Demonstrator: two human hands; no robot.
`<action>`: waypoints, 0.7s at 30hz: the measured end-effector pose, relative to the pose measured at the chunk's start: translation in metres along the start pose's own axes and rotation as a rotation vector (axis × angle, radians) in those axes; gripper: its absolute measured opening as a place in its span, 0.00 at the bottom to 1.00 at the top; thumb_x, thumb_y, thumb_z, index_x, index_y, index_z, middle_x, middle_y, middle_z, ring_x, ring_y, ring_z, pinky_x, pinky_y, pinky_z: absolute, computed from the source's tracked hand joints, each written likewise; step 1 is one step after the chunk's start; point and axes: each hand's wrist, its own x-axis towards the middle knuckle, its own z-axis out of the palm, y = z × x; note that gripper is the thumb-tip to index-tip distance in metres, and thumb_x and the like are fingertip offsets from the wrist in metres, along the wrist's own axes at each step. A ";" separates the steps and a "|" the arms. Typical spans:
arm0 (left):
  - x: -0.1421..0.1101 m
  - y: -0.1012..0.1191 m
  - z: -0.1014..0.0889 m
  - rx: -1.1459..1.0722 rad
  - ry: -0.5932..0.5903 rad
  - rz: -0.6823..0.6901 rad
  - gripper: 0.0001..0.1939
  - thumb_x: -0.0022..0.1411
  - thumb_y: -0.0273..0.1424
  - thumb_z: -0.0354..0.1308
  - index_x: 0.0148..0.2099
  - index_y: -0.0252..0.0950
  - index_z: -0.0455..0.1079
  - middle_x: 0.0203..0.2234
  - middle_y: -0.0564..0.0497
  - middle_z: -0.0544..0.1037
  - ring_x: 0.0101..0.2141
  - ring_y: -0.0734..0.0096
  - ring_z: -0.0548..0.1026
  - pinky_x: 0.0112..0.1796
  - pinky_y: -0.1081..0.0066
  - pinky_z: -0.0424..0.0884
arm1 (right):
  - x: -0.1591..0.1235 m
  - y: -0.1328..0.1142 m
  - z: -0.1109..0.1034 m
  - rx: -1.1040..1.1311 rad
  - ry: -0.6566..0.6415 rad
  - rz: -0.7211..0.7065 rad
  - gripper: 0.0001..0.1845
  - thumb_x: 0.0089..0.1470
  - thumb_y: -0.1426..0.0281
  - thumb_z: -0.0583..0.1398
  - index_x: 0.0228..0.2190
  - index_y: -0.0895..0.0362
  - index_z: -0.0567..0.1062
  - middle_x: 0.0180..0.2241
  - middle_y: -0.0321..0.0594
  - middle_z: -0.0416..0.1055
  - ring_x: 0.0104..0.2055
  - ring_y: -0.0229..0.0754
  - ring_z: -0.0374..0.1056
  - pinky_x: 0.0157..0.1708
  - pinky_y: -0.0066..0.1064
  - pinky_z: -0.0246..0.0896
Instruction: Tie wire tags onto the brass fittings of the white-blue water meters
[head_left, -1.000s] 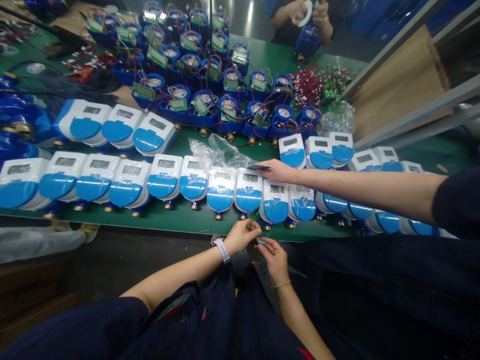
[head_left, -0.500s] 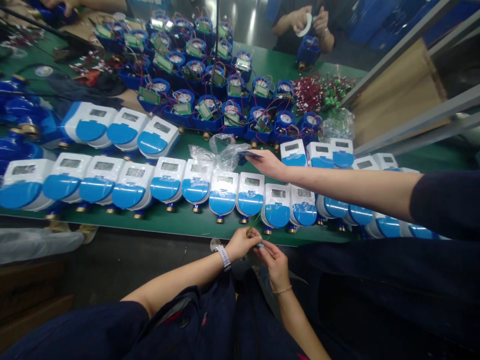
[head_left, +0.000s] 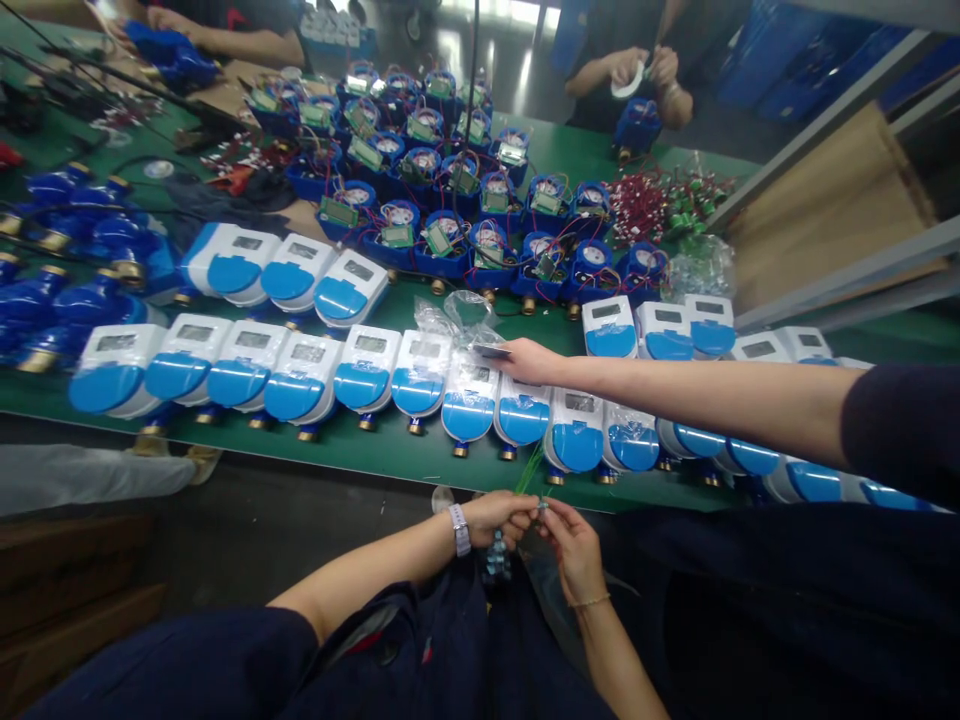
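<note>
Below the table's front edge, my left hand [head_left: 499, 518] is closed on a bundle of thin green wires [head_left: 529, 468]. Several light-blue plastic pieces [head_left: 497, 560] hang beneath its fingers, looking like wire seals. Close beside it, my right hand [head_left: 577, 550] pinches one small light-blue seal [head_left: 542, 506] at its fingertips. The wire tips reach up toward a white-and-blue water meter [head_left: 574, 440] in the front row. From the right, a co-worker's hand [head_left: 531, 361] holds a dark flat card [head_left: 491, 351] over another meter [head_left: 471, 400] in that row.
Rows of meters with clear film stand on the green table [head_left: 420, 470]. Behind them are open blue meter bodies [head_left: 442, 240] with circuit boards and wires. Bundles of red wires [head_left: 639, 205] lie at the back. A metal frame [head_left: 847, 260] rises at right. Other people work across the table.
My hands have opened out slightly, so the green wires and hanging blue seals now show. The co-worker's card has moved down over a front-row meter. The whole view has shifted leftward.
</note>
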 end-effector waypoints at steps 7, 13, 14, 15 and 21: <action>0.005 0.004 0.004 0.164 0.102 0.107 0.14 0.50 0.38 0.56 0.25 0.36 0.56 0.12 0.64 0.51 0.12 0.85 0.45 0.16 0.78 0.44 | 0.002 -0.012 -0.001 -0.189 -0.228 -0.006 0.16 0.45 0.56 0.60 0.26 0.57 0.69 0.19 0.32 0.65 0.21 0.36 0.61 0.23 0.27 0.59; 0.008 0.001 0.012 0.734 0.333 0.582 0.11 0.52 0.36 0.55 0.25 0.34 0.62 0.17 0.56 0.65 0.20 0.79 0.61 0.23 0.78 0.56 | 0.003 -0.006 0.004 -0.045 -0.108 0.136 0.24 0.50 0.49 0.51 0.16 0.54 0.56 0.09 0.23 0.45 0.10 0.30 0.44 0.12 0.24 0.46; 0.009 0.001 0.012 0.769 0.335 0.580 0.11 0.53 0.36 0.54 0.24 0.34 0.62 0.18 0.56 0.65 0.21 0.79 0.62 0.23 0.78 0.56 | 0.004 -0.006 0.004 -0.066 -0.109 0.113 0.24 0.50 0.49 0.51 0.16 0.54 0.57 0.10 0.24 0.47 0.10 0.30 0.45 0.12 0.24 0.47; 0.009 0.001 0.011 0.764 0.317 0.531 0.12 0.54 0.36 0.53 0.24 0.34 0.62 0.17 0.57 0.64 0.19 0.80 0.61 0.22 0.78 0.56 | 0.005 -0.006 0.003 -0.106 -0.127 0.066 0.23 0.50 0.50 0.52 0.17 0.55 0.59 0.11 0.25 0.51 0.12 0.31 0.49 0.14 0.25 0.50; 0.010 0.007 0.012 0.532 0.164 0.315 0.15 0.53 0.38 0.52 0.22 0.34 0.58 0.12 0.60 0.58 0.13 0.83 0.54 0.18 0.77 0.54 | 0.000 -0.021 -0.006 -0.345 -0.127 -0.154 0.18 0.43 0.52 0.58 0.18 0.53 0.70 0.16 0.34 0.66 0.21 0.39 0.62 0.26 0.31 0.60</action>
